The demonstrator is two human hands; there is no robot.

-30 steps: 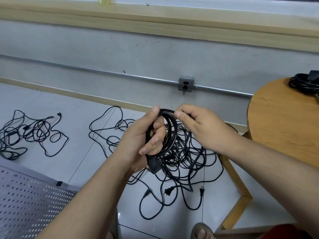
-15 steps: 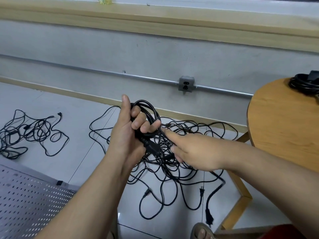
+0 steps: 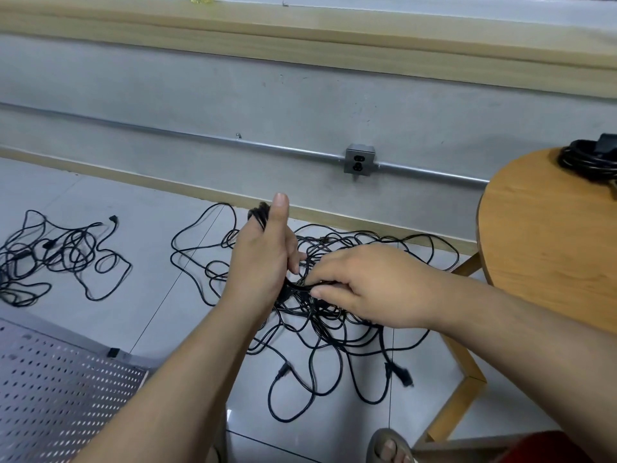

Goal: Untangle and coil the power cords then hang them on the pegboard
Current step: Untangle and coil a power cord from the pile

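Progress looks early, honestly. Left hand [image 3: 263, 262] is wrapped around a small black coil of power cord [image 3: 259, 212], and the right hand [image 3: 367, 289] pinches its loose run just beside it. One coiled black bundle [image 3: 584, 158] sits on the round wooden table [image 3: 541, 248]. A big black tangle [image 3: 320, 315] and a smaller tangle [image 3: 50, 255] lie on the floor. The grey perforated pegboard [image 3: 50, 396] has nothing hung in view.
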